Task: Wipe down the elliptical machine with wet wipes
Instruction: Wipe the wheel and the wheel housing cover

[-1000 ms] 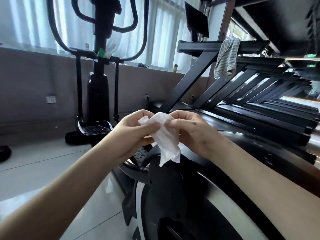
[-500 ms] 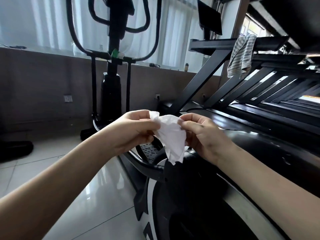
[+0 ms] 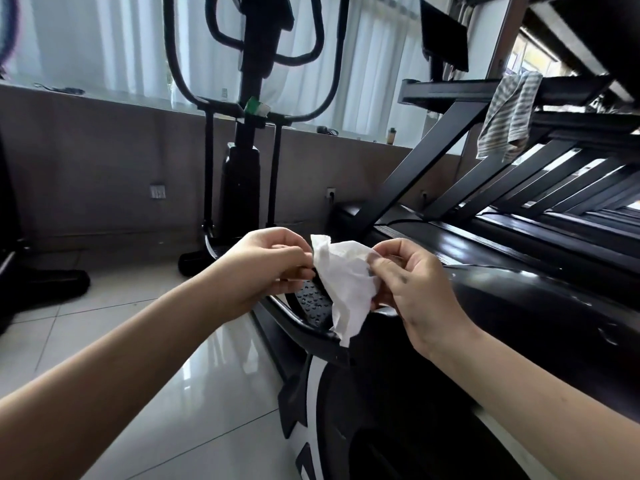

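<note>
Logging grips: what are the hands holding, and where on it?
One white wet wipe, held by both: the left hand pinches its upper left edge, the right hand its upper right edge; the rest hangs free.

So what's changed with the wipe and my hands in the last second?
The left hand and right hand drew slightly apart, spreading the white wipe from a bunched wad into a wider, partly opened sheet. Both still pinch its upper edges, holding it over the elliptical machine.
</note>
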